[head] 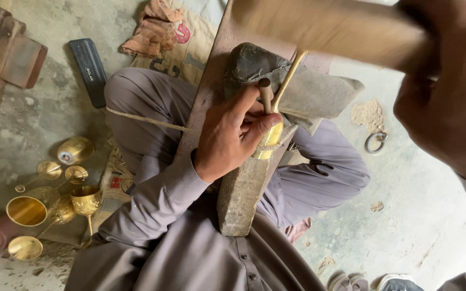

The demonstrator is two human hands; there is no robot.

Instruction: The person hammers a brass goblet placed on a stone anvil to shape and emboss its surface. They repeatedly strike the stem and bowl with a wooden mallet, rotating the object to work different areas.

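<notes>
My left hand [233, 134] is clenched around a brass goblet [272, 136] and a short punch [265, 94], pinned on the stone block [244, 188] across my lap. The goblet's stem points away from me. My right hand [443, 91] grips a raised mallet [330, 29], above and right.

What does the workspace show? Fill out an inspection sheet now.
Surface: bare concrete floor, dusty; stone block across the lap.
Job's things: brass goblet on the block, punch against it, blurred wooden mallet.
Clutter: finished brass goblets, rag, metal ring.
Grippers: left hand grips goblet and punch; right hand grips mallet.
Cables: cord over the thigh.
Surroundings: sandals.
</notes>
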